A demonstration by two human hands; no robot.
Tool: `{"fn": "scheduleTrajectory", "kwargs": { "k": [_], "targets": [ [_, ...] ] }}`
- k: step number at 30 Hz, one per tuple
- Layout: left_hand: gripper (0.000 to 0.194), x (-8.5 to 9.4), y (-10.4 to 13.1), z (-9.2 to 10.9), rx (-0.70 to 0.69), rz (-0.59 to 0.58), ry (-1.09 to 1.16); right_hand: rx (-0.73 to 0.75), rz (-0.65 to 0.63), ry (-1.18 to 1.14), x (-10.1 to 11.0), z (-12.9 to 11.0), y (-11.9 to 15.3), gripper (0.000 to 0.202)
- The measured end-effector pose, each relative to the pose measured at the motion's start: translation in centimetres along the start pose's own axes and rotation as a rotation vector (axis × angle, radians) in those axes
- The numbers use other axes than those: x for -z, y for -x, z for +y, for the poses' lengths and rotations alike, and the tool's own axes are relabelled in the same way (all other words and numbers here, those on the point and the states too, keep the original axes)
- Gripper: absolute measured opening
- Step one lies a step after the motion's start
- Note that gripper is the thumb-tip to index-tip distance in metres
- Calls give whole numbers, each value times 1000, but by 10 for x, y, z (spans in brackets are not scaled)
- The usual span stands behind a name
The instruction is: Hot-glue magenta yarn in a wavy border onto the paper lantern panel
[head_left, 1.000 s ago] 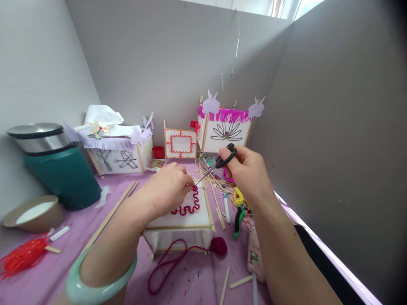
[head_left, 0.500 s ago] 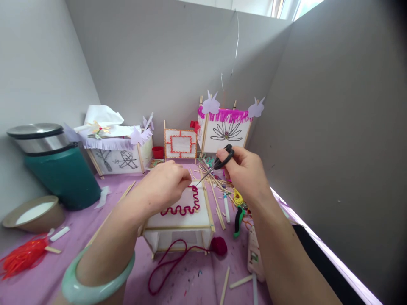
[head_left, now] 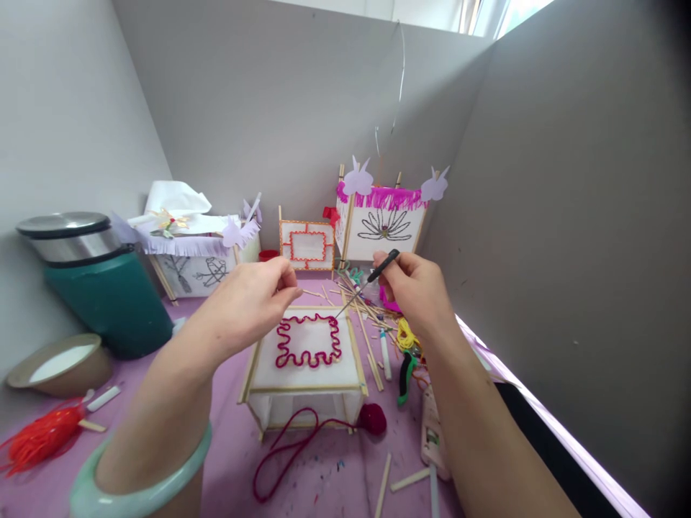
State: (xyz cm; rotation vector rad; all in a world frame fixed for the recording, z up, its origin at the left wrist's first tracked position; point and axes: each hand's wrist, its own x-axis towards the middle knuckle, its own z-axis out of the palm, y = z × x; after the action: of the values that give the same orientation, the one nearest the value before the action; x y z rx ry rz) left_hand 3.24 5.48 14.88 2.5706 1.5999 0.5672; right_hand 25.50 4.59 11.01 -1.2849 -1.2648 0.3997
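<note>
A wavy crimson yarn outline (head_left: 309, 358) forms a rectangle on the white top of a stick-framed box (head_left: 270, 370). My right hand (head_left: 424, 288) grips black-handled scissors (head_left: 383, 266), whose narrow tips point down at the yarn's far right corner. Above the far left part of the box, my left hand (head_left: 259, 295) is closed in a pinch. Whatever it may hold is too small to make out. In front of the box lies a crimson yarn ball (head_left: 372, 419) with a loose looped tail.
A teal bottle (head_left: 108, 298) and a bowl (head_left: 59, 370) stand left. Decorated lanterns (head_left: 383, 223) and a small orange-trimmed panel (head_left: 307, 244) line the back. On the right are sticks, a marker (head_left: 385, 355), green-black pliers (head_left: 406, 378) and a pink glue gun (head_left: 432, 432).
My left hand has moved left and slightly up, away from the scissor tips, uncovering the yarn rectangle. The scissors have turned edge-on, with their tips still near the same corner.
</note>
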Motion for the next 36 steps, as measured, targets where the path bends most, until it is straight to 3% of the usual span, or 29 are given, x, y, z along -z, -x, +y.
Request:
{"fn": "scheduleTrajectory", "kwargs": {
  "k": [7, 21, 36],
  "targets": [
    [24, -1, 1, -1, -46, -28, 11, -23, 17, -56, 1, 10, -5, 39],
    [30, 6, 4, -2, -25, -64, 25, -88, 15, -163, 10, 1, -6, 30],
    [30, 6, 4, -2, -36, -92, 20, -129, -20, -175, -2, 4, -3, 26]
  ]
}}
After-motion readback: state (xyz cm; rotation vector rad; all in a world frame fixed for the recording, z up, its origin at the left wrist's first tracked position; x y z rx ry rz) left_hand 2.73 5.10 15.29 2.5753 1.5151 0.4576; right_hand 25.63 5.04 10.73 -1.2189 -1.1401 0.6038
